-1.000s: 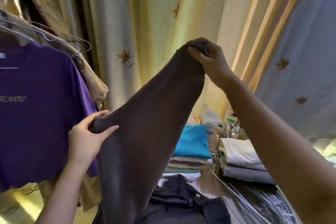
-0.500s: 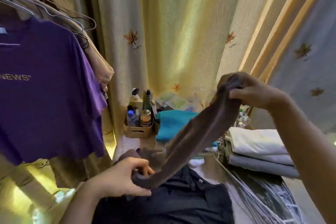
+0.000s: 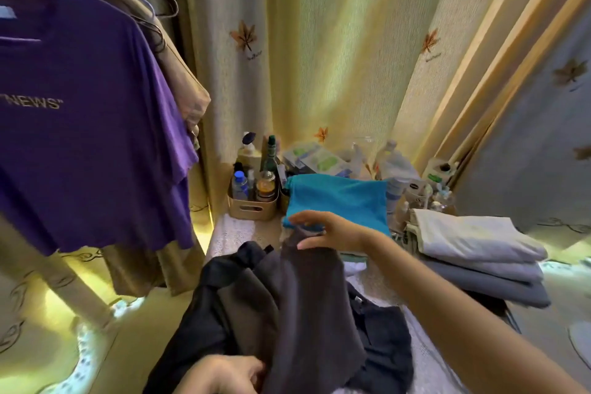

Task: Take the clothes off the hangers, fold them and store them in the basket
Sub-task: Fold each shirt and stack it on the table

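Two hands work one grey-brown garment, which lies lengthwise in the lower centre of the frame, draped over a dark garment on the desk. The right hand, at the far end of the cloth, has its fingers nearly straight and slightly spread, with the thumb laid on the fabric's far edge; no firm pinch shows. The left hand, cut off by the bottom edge of the frame, curls its fingers into the near edge and appears to grip it. The step in hand is judged to be the fold. To do it well, the cloth is best drawn taut between both hands so the long creases drop out. It is then smoothed flat under the right palm before the ends are brought together, edge to edge, without catching the dark garment beneath. The folded teal cloth just beyond the right hand and the folded stack at the right of the frame suggest a shape to match. A purple T-shirt hangs among wire hangers in the upper left, not yet taken down. No basket can be made out.
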`<action>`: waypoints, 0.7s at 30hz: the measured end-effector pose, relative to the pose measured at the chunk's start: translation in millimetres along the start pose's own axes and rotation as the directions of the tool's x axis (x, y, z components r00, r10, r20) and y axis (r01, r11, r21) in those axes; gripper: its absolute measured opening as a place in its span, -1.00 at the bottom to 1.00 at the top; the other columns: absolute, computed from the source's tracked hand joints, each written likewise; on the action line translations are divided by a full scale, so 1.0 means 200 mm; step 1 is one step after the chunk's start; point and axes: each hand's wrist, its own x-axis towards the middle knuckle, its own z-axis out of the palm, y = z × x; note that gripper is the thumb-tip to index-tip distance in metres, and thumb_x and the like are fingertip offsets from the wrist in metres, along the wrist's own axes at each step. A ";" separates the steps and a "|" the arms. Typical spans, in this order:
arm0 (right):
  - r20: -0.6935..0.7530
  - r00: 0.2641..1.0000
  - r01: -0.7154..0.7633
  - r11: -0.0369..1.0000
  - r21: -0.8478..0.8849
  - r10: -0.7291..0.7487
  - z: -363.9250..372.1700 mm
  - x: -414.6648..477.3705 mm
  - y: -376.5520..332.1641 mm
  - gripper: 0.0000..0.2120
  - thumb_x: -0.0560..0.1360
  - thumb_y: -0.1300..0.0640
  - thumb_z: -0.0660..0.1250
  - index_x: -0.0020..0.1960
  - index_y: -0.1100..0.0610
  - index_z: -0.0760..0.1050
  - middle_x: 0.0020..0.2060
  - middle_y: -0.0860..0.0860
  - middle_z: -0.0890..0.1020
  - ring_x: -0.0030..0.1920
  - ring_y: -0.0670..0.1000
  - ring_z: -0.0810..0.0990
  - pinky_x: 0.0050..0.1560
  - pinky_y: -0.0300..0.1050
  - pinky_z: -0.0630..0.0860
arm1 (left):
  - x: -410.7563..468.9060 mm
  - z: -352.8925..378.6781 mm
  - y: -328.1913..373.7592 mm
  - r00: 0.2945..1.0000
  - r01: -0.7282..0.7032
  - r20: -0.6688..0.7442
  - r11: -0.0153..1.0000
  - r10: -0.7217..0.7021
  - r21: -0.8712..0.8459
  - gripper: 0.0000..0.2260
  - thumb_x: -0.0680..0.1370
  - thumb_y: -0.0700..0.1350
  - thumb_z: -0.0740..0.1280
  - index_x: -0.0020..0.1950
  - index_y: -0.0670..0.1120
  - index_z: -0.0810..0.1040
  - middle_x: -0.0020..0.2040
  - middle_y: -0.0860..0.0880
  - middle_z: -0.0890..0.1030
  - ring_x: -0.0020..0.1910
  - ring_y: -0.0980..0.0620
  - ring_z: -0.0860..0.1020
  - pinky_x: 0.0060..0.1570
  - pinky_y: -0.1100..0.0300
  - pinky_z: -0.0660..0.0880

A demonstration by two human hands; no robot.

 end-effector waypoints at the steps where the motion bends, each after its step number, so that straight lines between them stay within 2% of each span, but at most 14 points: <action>1: -0.081 0.993 -0.090 0.996 -0.003 0.090 0.06 0.04 0.04 -0.48 0.43 0.14 0.47 0.34 0.12 0.40 0.17 -0.01 0.54 0.16 -0.04 0.52 0.30 -0.18 0.40 | 0.02 0.03 -0.01 0.999 0.016 0.048 1.000 -0.016 0.016 -0.75 0.56 -0.04 0.21 -0.32 0.07 0.34 -0.37 0.14 0.38 -0.40 0.29 0.32 -0.14 0.36 0.31; 2: -0.128 0.974 -0.184 0.983 0.017 0.185 0.12 0.06 0.08 -0.43 0.43 0.14 0.48 0.37 0.14 0.36 0.16 0.03 0.53 0.13 0.01 0.53 0.28 -0.10 0.43 | 0.01 0.05 -0.03 0.998 0.043 0.042 0.999 -0.041 -0.030 -0.78 0.56 -0.01 0.22 -0.30 0.09 0.33 -0.33 0.15 0.37 -0.37 0.29 0.31 -0.11 0.34 0.31; 4: -0.081 0.940 -0.336 0.940 -0.056 0.331 0.23 0.07 0.20 -0.43 0.45 0.12 0.45 0.38 0.20 0.32 0.16 0.09 0.54 0.12 0.08 0.55 0.15 -0.05 0.48 | 0.01 0.10 -0.07 0.993 0.115 0.022 0.982 -0.113 -0.150 -0.93 0.51 0.01 0.24 -0.17 0.08 0.43 -0.30 0.14 0.40 -0.36 0.27 0.36 -0.08 0.33 0.34; 5: -0.009 0.922 -0.384 0.910 -0.158 0.388 0.30 0.04 0.27 -0.43 0.46 0.10 0.43 0.39 0.21 0.32 0.08 0.08 0.56 0.08 0.09 0.55 0.03 -0.08 0.47 | 0.01 0.11 -0.09 0.990 0.140 0.045 0.964 -0.133 -0.224 -0.91 0.49 -0.01 0.25 -0.05 0.04 0.50 -0.28 0.12 0.43 -0.35 0.25 0.40 -0.11 0.33 0.38; 6: 0.053 0.895 -0.418 0.874 -0.248 0.443 0.36 0.01 0.33 -0.41 0.46 0.05 0.42 0.39 0.23 0.30 -0.01 0.06 0.54 0.05 0.09 0.56 -0.07 -0.12 0.42 | 0.03 0.11 -0.11 0.987 0.158 0.054 0.934 -0.148 -0.319 -0.76 0.47 -0.04 0.27 0.09 -0.09 0.53 -0.24 0.11 0.47 -0.30 0.23 0.45 -0.14 0.32 0.43; 7: 0.090 0.855 -0.466 0.833 -0.299 0.511 0.42 -0.04 0.39 -0.37 0.46 0.00 0.42 0.38 0.25 0.28 -0.02 0.05 0.51 0.11 0.10 0.55 -0.09 -0.14 0.38 | 0.02 0.09 -0.11 0.988 0.152 0.068 0.905 -0.136 -0.397 -0.70 0.47 -0.06 0.30 0.15 -0.17 0.52 -0.17 0.05 0.50 -0.19 0.17 0.51 -0.10 0.30 0.47; 9: 0.122 0.775 -0.559 0.763 -0.324 0.620 0.55 -0.13 0.52 -0.22 0.44 -0.12 0.41 0.43 0.29 0.17 0.22 0.12 0.48 0.30 0.13 0.45 0.08 -0.11 0.38 | 0.02 0.03 -0.11 0.989 0.131 0.119 0.877 -0.085 -0.462 -0.84 0.45 -0.06 0.33 -0.02 -0.08 0.54 -0.11 0.01 0.49 -0.03 0.06 0.51 -0.05 0.18 0.46; 11: 0.129 0.732 -0.614 0.730 -0.300 0.669 0.63 -0.22 0.61 -0.11 0.43 -0.20 0.38 0.50 0.26 0.07 0.41 0.13 0.35 0.38 0.13 0.37 0.22 -0.10 0.38 | 0.03 -0.01 -0.10 0.987 0.122 0.154 0.811 -0.039 -0.573 -0.98 0.47 -0.10 0.29 -0.16 0.00 0.46 -0.18 0.03 0.45 -0.15 0.10 0.44 -0.21 0.24 0.36; 12: 0.108 0.727 -0.632 0.721 -0.284 0.679 0.65 -0.25 0.64 -0.16 0.43 -0.22 0.37 0.48 0.25 0.15 0.39 0.12 0.37 0.34 0.11 0.40 0.16 -0.12 0.40 | 0.04 -0.03 -0.09 0.987 0.118 0.160 0.765 -0.020 -0.634 -0.95 0.49 -0.15 0.27 -0.14 -0.01 0.44 -0.18 0.02 0.44 -0.20 0.12 0.42 -0.25 0.29 0.34; 14: 0.034 0.752 -0.637 0.740 -0.215 0.658 0.67 -0.31 0.68 -0.41 0.43 -0.23 0.37 0.22 0.19 0.40 0.16 0.09 0.53 0.12 0.06 0.51 -0.09 -0.18 0.35 | 0.05 -0.06 -0.08 0.984 0.133 0.180 0.680 -0.002 -0.721 -0.94 0.51 -0.22 0.23 -0.09 -0.07 0.41 -0.16 -0.04 0.44 -0.24 0.10 0.43 -0.27 0.33 0.37; 15: -0.004 0.770 -0.631 0.760 -0.156 0.638 0.68 -0.35 0.70 -0.53 0.43 -0.22 0.38 0.10 0.13 0.43 0.04 0.04 0.55 0.01 0.02 0.51 -0.17 -0.21 0.31 | 0.05 -0.07 -0.08 0.981 0.139 0.193 0.661 0.008 -0.737 -0.94 0.51 -0.24 0.21 -0.08 -0.08 0.40 -0.15 -0.06 0.43 -0.25 0.09 0.43 -0.28 0.32 0.38; 16: -0.032 0.787 -0.616 0.784 -0.079 0.616 0.70 -0.38 0.71 -0.59 0.42 -0.19 0.41 0.06 0.08 0.42 -0.02 0.00 0.54 -0.04 -0.02 0.50 -0.18 -0.24 0.32 | 0.05 -0.07 -0.08 0.979 0.151 0.206 0.648 0.010 -0.747 -0.94 0.51 -0.25 0.20 -0.07 -0.09 0.39 -0.15 -0.07 0.43 -0.25 0.08 0.43 -0.29 0.31 0.38; 18: -0.043 0.815 -0.573 0.815 0.086 0.578 0.72 -0.45 0.73 -0.55 0.41 -0.08 0.47 0.18 0.05 0.40 0.01 -0.03 0.53 0.00 -0.04 0.52 -0.07 -0.27 0.43 | 0.06 -0.07 -0.09 0.973 0.184 0.232 0.621 -0.003 -0.762 -0.93 0.52 -0.26 0.19 -0.06 -0.11 0.37 -0.14 -0.08 0.42 -0.25 0.07 0.42 -0.30 0.30 0.39; 21: -0.025 0.858 -0.489 0.832 0.263 0.512 0.74 -0.53 0.74 -0.47 0.43 0.12 0.47 0.31 0.01 0.31 0.03 0.14 0.58 0.01 0.11 0.59 0.09 -0.02 0.55 | 0.05 -0.03 -0.12 0.958 0.233 0.285 0.617 -0.014 -0.752 -0.90 0.50 -0.28 0.18 -0.12 -0.09 0.34 -0.19 -0.06 0.41 -0.29 0.07 0.39 -0.30 0.27 0.34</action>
